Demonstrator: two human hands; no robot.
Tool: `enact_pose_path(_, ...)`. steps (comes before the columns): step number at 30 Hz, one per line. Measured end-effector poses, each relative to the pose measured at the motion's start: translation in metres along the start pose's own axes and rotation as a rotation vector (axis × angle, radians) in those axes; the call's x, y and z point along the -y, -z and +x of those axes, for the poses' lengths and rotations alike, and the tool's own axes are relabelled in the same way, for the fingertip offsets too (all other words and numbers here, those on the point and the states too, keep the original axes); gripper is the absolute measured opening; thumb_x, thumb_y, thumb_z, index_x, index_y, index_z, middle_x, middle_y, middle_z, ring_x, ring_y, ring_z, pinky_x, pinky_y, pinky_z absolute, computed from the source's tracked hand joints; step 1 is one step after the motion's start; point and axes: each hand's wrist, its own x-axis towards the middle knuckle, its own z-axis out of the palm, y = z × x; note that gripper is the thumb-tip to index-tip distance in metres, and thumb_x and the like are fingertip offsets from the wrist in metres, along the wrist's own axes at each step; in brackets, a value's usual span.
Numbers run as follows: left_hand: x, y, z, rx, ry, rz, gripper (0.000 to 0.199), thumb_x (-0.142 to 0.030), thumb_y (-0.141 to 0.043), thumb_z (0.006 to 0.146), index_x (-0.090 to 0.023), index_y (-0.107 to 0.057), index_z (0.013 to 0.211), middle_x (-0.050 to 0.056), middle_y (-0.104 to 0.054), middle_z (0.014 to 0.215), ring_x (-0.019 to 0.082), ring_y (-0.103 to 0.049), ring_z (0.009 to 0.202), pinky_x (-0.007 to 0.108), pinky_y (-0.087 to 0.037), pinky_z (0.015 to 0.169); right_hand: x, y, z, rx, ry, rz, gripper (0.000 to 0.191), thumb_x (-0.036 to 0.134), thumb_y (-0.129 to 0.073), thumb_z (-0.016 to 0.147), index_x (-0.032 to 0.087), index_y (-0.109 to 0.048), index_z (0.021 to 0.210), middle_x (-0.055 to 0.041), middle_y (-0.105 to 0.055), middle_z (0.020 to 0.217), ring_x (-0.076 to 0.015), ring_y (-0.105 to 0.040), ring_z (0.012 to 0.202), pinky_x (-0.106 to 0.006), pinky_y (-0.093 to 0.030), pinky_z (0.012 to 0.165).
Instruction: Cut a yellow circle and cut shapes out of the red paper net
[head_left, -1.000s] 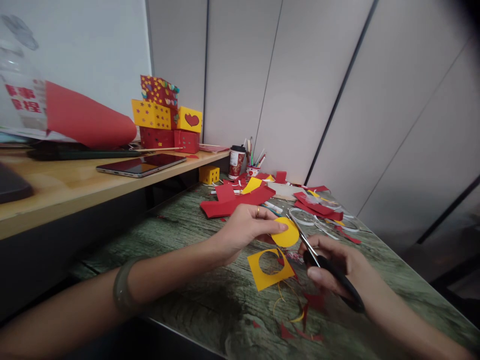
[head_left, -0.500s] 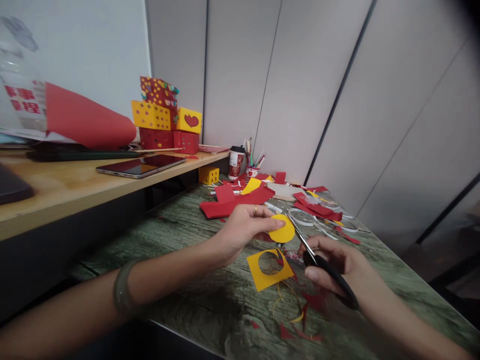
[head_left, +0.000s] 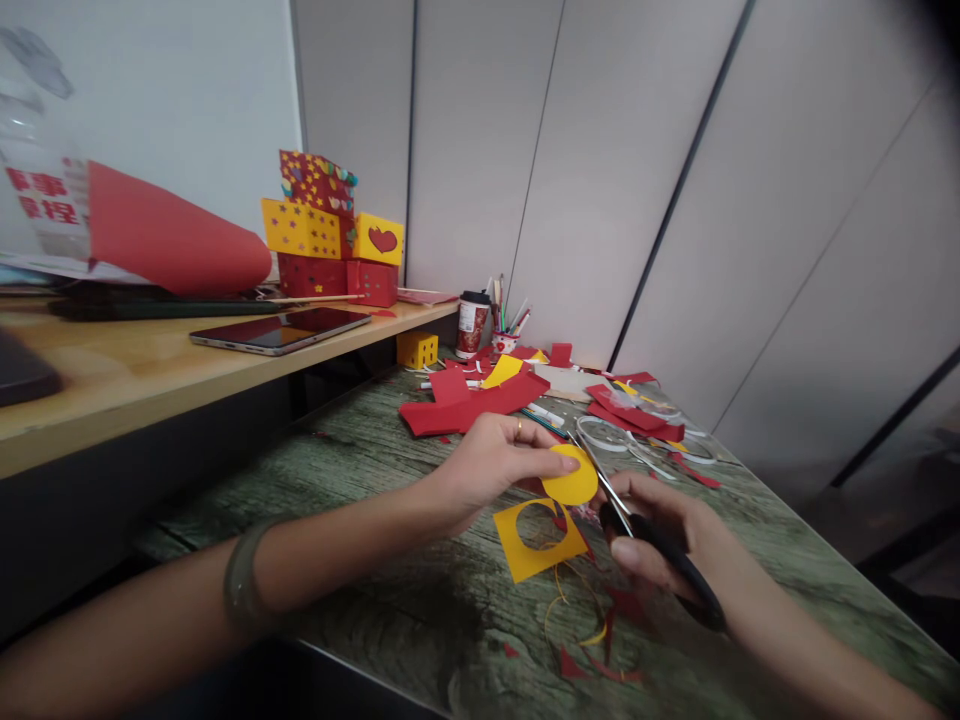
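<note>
My left hand (head_left: 499,462) pinches a yellow paper circle (head_left: 571,482) between thumb and fingers above the table. In my right hand (head_left: 667,530) is a pair of scissors (head_left: 664,552) with black handles. Its blades are slightly apart and lie at the circle's right edge; whether paper sits between them I cannot tell. Below the circle, a yellow paper square with a round hole (head_left: 519,555) lies on the table, with thin yellow offcuts (head_left: 596,635) and red paper scraps (head_left: 571,662) near it.
Red paper pieces (head_left: 480,405), white rings (head_left: 604,432) and a lidded cup (head_left: 471,325) stand or lie farther back on the dark wooden table (head_left: 360,450). On the raised shelf (head_left: 150,400) at left are a tablet (head_left: 285,330) and stacked red and yellow boxes (head_left: 307,230).
The yellow circle in my left hand has dropped slightly and shifted right. The scissor blades have parted a little, and their handles have moved slightly right and down.
</note>
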Motion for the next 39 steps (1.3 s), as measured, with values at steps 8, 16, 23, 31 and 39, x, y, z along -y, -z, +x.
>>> enact_pose_path(8, -0.0017, 0.0028, 0.0009, 0.009, 0.001, 0.02, 0.009, -0.017, -0.066, 0.062, -0.012, -0.06, 0.065, 0.0, -0.059, 0.063, 0.007, -0.053, 0.057, 0.019, -0.04, 0.058, 0.0018, -0.0006, -0.0003, -0.044, -0.059, 0.017, 0.029, 0.044, -0.063, 0.064, 0.02, -0.049, 0.074, 0.0065, -0.04, 0.051, -0.0083, -0.038, 0.042, -0.02, -0.03, 0.039)
enact_pose_path(16, 0.0006, 0.0046, 0.0021, -0.045, -0.028, -0.039, 0.013, -0.017, -0.065, 0.064, -0.011, -0.059, 0.073, 0.002, -0.058, 0.071, 0.009, -0.054, 0.065, 0.02, -0.044, 0.058, 0.0058, 0.0, 0.0017, -0.061, -0.059, 0.065, 0.036, 0.053, -0.06, 0.063, 0.02, -0.048, 0.073, 0.0064, -0.041, 0.05, -0.0084, -0.038, 0.043, -0.02, -0.031, 0.04)
enact_pose_path(23, 0.0021, 0.0042, 0.0014, -0.02, -0.03, -0.035, 0.011, -0.013, -0.063, 0.065, -0.012, -0.062, 0.076, 0.002, -0.059, 0.075, 0.008, -0.054, 0.066, 0.019, -0.044, 0.061, 0.0023, 0.001, 0.0032, -0.007, -0.037, 0.087, 0.036, 0.053, -0.055, 0.068, 0.019, -0.047, 0.079, 0.0046, -0.047, 0.055, -0.009, -0.043, 0.047, -0.02, -0.034, 0.044)
enact_pose_path(31, 0.0024, 0.003, 0.0008, 0.025, 0.018, -0.039, 0.007, -0.015, -0.063, 0.066, -0.011, -0.063, 0.072, 0.002, -0.06, 0.07, 0.006, -0.054, 0.061, 0.018, -0.043, 0.06, -0.0018, 0.0009, 0.0028, 0.05, 0.008, -0.006, 0.037, 0.053, -0.053, 0.07, 0.018, -0.046, 0.081, 0.004, -0.043, 0.06, -0.0091, -0.04, 0.049, -0.021, -0.032, 0.044)
enact_pose_path(39, 0.0008, 0.001, -0.0002, 0.042, 0.026, -0.043, 0.006, -0.012, -0.063, 0.067, -0.009, -0.064, 0.072, 0.002, -0.061, 0.067, 0.004, -0.054, 0.058, 0.014, -0.043, 0.056, 0.0011, -0.0039, 0.0014, -0.017, -0.01, 0.055, 0.032, 0.046, -0.059, 0.069, 0.018, -0.046, 0.078, 0.0032, -0.042, 0.062, -0.0093, -0.037, 0.053, -0.02, -0.03, 0.045)
